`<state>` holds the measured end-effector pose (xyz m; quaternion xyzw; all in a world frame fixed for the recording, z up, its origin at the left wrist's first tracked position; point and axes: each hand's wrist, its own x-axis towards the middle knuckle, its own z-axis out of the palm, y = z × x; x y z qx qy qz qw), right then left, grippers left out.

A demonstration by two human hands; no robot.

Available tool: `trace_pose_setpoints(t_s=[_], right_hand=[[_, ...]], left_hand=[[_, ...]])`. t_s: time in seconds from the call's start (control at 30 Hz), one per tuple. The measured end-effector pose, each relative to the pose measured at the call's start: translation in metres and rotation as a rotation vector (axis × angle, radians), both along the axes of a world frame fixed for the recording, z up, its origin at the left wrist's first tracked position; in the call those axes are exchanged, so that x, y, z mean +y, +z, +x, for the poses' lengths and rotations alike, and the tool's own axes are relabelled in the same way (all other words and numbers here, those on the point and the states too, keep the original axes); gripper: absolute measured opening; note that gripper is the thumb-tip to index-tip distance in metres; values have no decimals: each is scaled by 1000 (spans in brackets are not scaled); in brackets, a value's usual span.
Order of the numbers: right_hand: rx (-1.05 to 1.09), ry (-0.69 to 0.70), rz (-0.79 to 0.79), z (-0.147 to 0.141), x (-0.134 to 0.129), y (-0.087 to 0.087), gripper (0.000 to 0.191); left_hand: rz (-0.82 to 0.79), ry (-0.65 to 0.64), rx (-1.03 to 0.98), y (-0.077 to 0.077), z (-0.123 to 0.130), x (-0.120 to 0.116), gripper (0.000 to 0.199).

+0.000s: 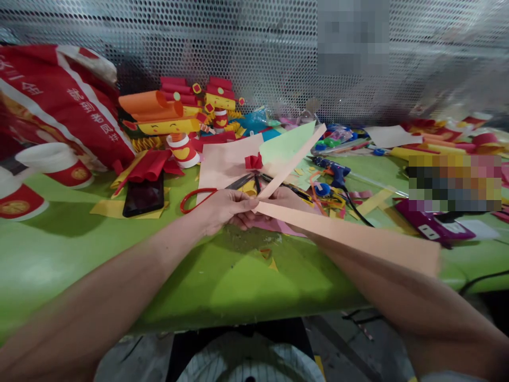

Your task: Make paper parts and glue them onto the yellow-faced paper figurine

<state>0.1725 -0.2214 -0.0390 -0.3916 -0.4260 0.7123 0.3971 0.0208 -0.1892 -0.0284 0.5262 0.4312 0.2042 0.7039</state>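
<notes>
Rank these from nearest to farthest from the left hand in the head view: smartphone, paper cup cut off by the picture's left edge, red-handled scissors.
1. Red-handled scissors: just beyond the left hand.
2. Smartphone: to the hand's left, partly over yellow paper.
3. Paper cup: farthest left, at the picture's edge.

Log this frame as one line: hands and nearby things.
left hand: pinching peach paper; right hand: at paper, grip unclear; nearby: red-handled scissors, folded red paper
</notes>
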Motion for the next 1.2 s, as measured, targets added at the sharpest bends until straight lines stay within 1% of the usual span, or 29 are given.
trace_pose_setpoints(t_s=[0.07, 0.13, 0.4, 0.57, 0.73, 0.8, 0.87, 0.97, 1.1, 1.2], right_hand=[[-4, -15, -28, 2, -1, 0, 37], [1, -13, -16, 5, -1, 0, 38], [-125, -9, 68, 16, 8, -12, 24], [-112, 76, 65, 20, 9, -12, 28], [-129, 134, 74, 23, 8, -7, 30], [-143, 121, 66, 23, 8, -5, 28], [-147, 77, 60, 22, 8, -3, 25], [-159, 11, 85, 21, 8, -2, 27], [-245, 0, 149, 23, 9, -3, 27], [-296, 19, 190, 24, 9, -2, 25]], left_hand=[[-6, -1, -4, 1, 0, 0, 21], [-16, -2, -13, 2, -1, 0, 20], [-87, -42, -49, 4, -2, 3, 12], [-50, -55, -85, 2, -3, 2, 13], [-44, -66, -58, 5, -3, -1, 18], [-40, -68, -59, 6, -2, -1, 19], [-29, -69, -55, 7, -2, -2, 20], [6, -64, -38, 7, 0, -3, 20], [60, -24, -24, 7, 3, -7, 20], [71, -6, 5, 8, 5, -8, 21]])
